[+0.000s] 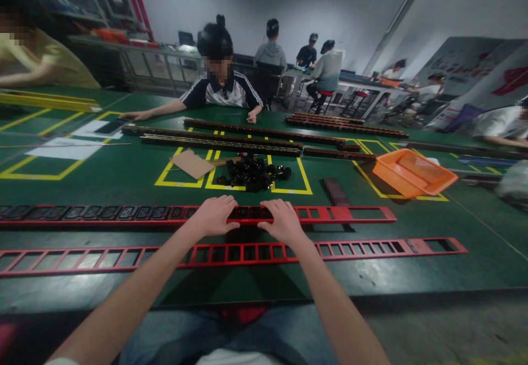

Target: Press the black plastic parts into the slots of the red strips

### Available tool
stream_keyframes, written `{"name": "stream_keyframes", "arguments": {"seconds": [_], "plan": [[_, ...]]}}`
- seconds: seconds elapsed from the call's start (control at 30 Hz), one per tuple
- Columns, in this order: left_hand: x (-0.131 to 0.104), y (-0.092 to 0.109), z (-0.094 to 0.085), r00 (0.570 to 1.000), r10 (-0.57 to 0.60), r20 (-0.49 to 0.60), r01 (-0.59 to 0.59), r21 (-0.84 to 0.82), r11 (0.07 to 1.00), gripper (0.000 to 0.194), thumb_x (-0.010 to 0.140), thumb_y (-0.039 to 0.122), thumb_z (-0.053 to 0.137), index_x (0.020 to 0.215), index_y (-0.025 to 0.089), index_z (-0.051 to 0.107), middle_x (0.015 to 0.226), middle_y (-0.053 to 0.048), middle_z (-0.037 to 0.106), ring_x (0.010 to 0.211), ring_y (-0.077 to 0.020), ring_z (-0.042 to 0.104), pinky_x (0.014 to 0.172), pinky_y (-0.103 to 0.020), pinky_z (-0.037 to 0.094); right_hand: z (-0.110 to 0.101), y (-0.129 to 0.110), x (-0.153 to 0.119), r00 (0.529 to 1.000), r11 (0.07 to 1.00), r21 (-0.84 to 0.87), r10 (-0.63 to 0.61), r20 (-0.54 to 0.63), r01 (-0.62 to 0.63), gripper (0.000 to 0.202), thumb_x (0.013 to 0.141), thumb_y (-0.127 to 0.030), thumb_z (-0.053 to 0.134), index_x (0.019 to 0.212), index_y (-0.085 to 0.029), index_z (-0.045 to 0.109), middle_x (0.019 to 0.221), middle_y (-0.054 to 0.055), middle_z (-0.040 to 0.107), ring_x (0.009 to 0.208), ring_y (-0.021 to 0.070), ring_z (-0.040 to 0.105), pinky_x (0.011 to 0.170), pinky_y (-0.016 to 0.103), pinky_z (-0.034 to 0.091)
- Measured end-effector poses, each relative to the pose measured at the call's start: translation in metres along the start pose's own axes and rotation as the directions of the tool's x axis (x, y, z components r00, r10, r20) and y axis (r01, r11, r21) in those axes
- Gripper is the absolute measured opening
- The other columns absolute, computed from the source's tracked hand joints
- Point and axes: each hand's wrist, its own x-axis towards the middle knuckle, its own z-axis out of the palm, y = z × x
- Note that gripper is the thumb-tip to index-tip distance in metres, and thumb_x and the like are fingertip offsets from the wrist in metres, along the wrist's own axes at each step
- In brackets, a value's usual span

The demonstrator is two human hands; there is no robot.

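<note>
A long red slotted frame (338,214) lies across the green table, black square inserts (124,212) filling its slots from the left up to my hands. My left hand (216,215) is closed over this frame, fingers at the far side and thumb along the near edge. Just to its right, my right hand (282,220) grips the same frame in the same way. Between the two hands a black insert (246,212) shows in its slot. Nearer my body lies a second red slotted frame (322,251), its slots mostly open. Beyond my hands sits a pile of black parts (253,172).
An orange bin (412,172) stands at the right, near a dark pixelated object (335,191). Cardboard (192,164) lies left of the pile. Long dark strips (223,142) stretch across the table's far side. A co-worker (223,87) sits opposite, arms on the table.
</note>
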Motion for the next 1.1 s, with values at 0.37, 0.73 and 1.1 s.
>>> {"name": "stream_keyframes", "arguments": {"seconds": [0.37, 0.73, 1.1], "plan": [[-0.044, -0.05, 0.029, 0.99, -0.129, 0.06, 0.132, -0.045, 0.99, 0.04, 0.079, 0.043, 0.067, 0.11, 0.02, 0.059, 0.11, -0.009, 0.063, 0.103, -0.0272, 0.058, 0.086, -0.038, 0.045, 0.064, -0.036, 0.025, 0.997, 0.997, 0.081, 0.003, 0.075, -0.009, 0.057, 0.076, -0.042, 0.078, 0.125, -0.023, 0.056, 0.12, 0.008, 0.063, 0.113, 0.0258, 0.053, 0.094, 0.041, 0.038], [-0.041, -0.048, 0.04, 0.976, -0.211, 0.052, 0.214, -0.06, 0.975, 0.042, 0.08, 0.039, 0.066, 0.117, 0.021, 0.059, 0.115, -0.009, 0.062, 0.107, -0.0281, 0.056, 0.088, -0.04, 0.044, 0.058, -0.008, 0.041, 0.977, 0.986, 0.158, -0.078, 0.197, 0.047, 0.039, 0.08, -0.038, 0.075, 0.114, -0.022, 0.063, 0.113, 0.006, 0.065, 0.107, 0.0235, 0.057, 0.092, 0.038, 0.042], [-0.002, -0.017, 0.044, 0.998, -0.049, -0.049, 0.038, -0.192, 0.981, 0.019, 0.088, 0.029, 0.059, 0.104, 0.02, 0.062, 0.106, -0.006, 0.062, 0.1, -0.0213, 0.058, 0.089, -0.035, 0.046, 0.06, -0.009, 0.034, 0.988, 0.983, 0.176, -0.074, 0.135, 0.049, 0.03, 0.083, -0.032, 0.072, 0.11, -0.021, 0.062, 0.108, 0.005, 0.066, 0.101, 0.0222, 0.057, 0.089, 0.037, 0.044]]}}
